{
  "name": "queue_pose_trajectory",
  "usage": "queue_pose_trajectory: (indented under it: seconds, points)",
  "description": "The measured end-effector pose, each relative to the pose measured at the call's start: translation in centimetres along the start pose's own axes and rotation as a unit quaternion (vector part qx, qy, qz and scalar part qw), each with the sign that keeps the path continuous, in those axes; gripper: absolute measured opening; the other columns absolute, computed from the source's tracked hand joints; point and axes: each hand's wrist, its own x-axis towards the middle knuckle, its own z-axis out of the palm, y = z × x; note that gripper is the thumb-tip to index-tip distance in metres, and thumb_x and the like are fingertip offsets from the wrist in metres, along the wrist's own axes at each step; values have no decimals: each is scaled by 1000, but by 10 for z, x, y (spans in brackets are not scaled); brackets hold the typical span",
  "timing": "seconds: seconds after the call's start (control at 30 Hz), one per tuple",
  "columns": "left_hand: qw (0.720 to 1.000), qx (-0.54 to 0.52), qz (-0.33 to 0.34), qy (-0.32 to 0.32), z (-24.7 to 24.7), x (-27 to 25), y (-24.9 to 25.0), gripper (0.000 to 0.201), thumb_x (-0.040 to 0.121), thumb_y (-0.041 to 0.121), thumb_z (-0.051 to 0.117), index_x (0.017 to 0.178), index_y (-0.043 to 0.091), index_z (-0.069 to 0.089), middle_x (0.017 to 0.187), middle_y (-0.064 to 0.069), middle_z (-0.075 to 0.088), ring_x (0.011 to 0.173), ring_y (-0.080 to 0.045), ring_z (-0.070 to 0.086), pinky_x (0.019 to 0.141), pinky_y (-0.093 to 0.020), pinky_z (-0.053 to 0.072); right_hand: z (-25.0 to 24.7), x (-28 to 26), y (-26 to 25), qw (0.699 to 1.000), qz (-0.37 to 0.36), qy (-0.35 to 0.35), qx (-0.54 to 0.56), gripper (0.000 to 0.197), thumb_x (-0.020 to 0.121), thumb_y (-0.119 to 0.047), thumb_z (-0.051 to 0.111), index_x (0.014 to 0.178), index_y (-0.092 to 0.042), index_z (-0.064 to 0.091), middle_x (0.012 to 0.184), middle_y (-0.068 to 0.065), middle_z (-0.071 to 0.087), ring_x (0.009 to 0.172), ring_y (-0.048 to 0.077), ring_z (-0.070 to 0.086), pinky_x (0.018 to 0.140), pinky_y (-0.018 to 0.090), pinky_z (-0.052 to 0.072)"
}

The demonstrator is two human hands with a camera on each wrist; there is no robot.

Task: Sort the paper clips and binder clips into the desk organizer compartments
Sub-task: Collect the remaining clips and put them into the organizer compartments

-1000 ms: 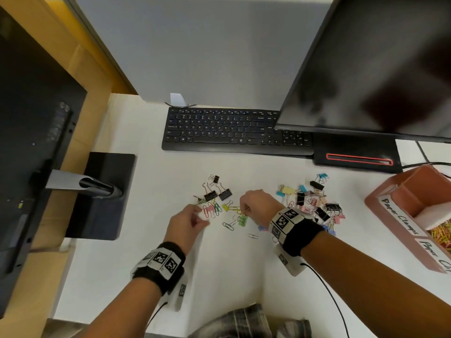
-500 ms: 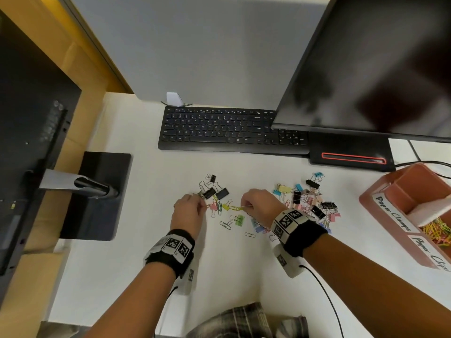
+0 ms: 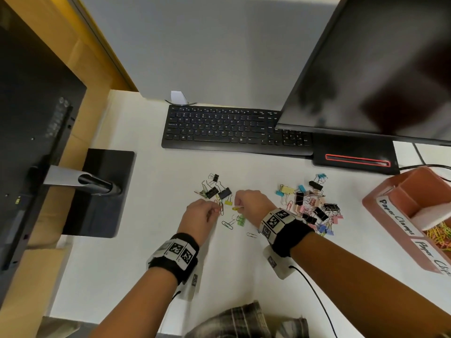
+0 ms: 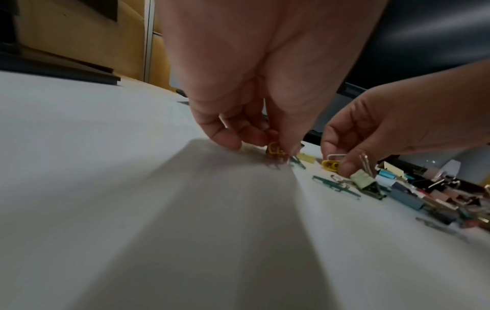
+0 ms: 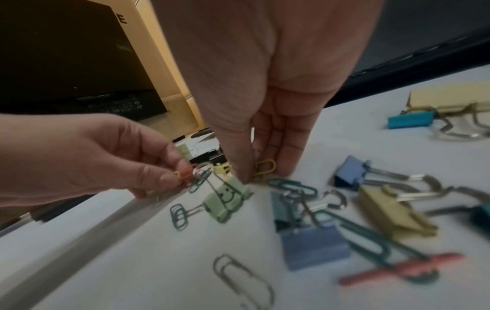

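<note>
My left hand (image 3: pixel 216 211) pinches a small bunch of paper clips (image 5: pixel 185 175), red, yellow and green, just above the white desk. My right hand (image 3: pixel 240 207) pinches one yellow paper clip (image 5: pixel 263 167) at the desk surface, a few centimetres right of the left hand. A green binder clip (image 5: pixel 228 199) with a smiley lies right under the two hands. Black binder clips (image 3: pixel 217 189) lie just beyond them. A mixed pile of coloured binder clips (image 3: pixel 314 206) lies right of my right wrist. The reddish desk organizer (image 3: pixel 380 203) stands at the far right, with coloured paper clips (image 3: pixel 439 236) in its near compartment.
A black keyboard (image 3: pixel 234 129) lies beyond the clips. A monitor (image 3: pixel 378 69) hangs over the right side and its base (image 3: pixel 353 158) sits behind the pile. Another monitor's stand (image 3: pixel 97 191) is at the left. Loose paper clips (image 3: pixel 227 225) lie near my wrists.
My left hand moved forward into the loose clips and now holds a few pinched together. My right hand stayed in place, still pinching the yellow paper clip.
</note>
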Motion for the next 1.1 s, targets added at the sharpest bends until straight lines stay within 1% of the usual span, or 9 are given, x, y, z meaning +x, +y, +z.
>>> queue_pose_trajectory:
  seconds: [0.07, 0.17, 0.27, 0.43, 0.57, 0.7, 0.83, 0.97, 1.1]
  points:
    - [1000, 20, -15, -14, -2, -2, -8, 12, 85, 20, 60, 94, 18, 68, 91, -1, 64, 89, -19, 56, 84, -33, 47, -3, -2, 7, 1000, 7, -4, 8, 20, 89, -10, 52, 108, -11, 58, 112, 9, 62, 102, 25, 58, 91, 36, 48]
    - [999, 43, -5, -18, -10, -11, -20, 8, 85, 22, 61, 92, 21, 66, 83, 6, 59, 83, -17, 54, 77, -31, 45, -9, -5, 18, 1000, 13, -13, -11, 22, 88, -9, 56, 110, -11, 60, 113, 8, 61, 103, 24, 58, 90, 32, 47]
    - [998, 64, -6, 11, -19, -17, -24, 2, 84, 23, 62, 83, 22, 61, 74, 10, 53, 76, -16, 50, 72, -29, 40, -12, -12, 26, 1000, 17, 3, -9, 20, 90, -10, 52, 108, -12, 61, 113, 7, 61, 103, 23, 57, 89, 30, 46]
    - [994, 61, -32, 83, -12, -13, -9, 14, 80, 28, 69, 72, 19, 62, 84, 9, 50, 78, -14, 47, 74, -27, 37, -27, -23, 32, 999, 15, 30, 39, 18, 92, -15, 50, 103, -11, 64, 108, 7, 60, 96, 22, 58, 82, 27, 45]
    - [992, 116, -30, 46, -3, -5, -1, 8, 80, 20, 65, 76, 15, 60, 87, 5, 52, 79, -16, 46, 71, -27, 31, -42, -31, 38, 996, 20, 46, 79, 16, 92, -12, 51, 98, -7, 65, 95, 3, 53, 85, 25, 65, 70, 25, 45]
    - [993, 90, -64, 31, -5, 3, 8, 3, 86, 17, 56, 83, 16, 56, 80, 5, 54, 79, -23, 56, 71, -28, 38, -48, -41, 34, 996, 11, 42, 76, 15, 90, -8, 54, 96, -1, 67, 99, 9, 56, 92, 27, 64, 75, 26, 48]
    - [993, 90, -80, -5, -11, 8, 13, 8, 88, 18, 53, 95, 16, 56, 88, 0, 62, 84, -24, 58, 83, -34, 45, -25, -47, 25, 998, 0, -2, 62, 14, 89, -6, 55, 97, -1, 65, 107, 12, 57, 95, 26, 61, 82, 31, 53]
    - [986, 125, -90, -62, -12, 12, 13, 16, 91, 16, 48, 97, 16, 62, 103, -6, 61, 96, -28, 57, 91, -34, 38, -13, -38, 24, 1000, 16, -19, 16, 17, 87, -3, 54, 99, -5, 64, 76, 3, 48, 94, 31, 63, 80, 40, 55]
    - [996, 34, -68, -51, -13, 8, 20, 8, 87, 12, 56, 91, 11, 63, 96, -6, 64, 92, -23, 59, 83, -30, 44, -7, -34, 22, 999, 27, -21, 8, 18, 81, 1, 62, 98, -5, 61, 95, 10, 54, 94, 30, 62, 80, 41, 56]
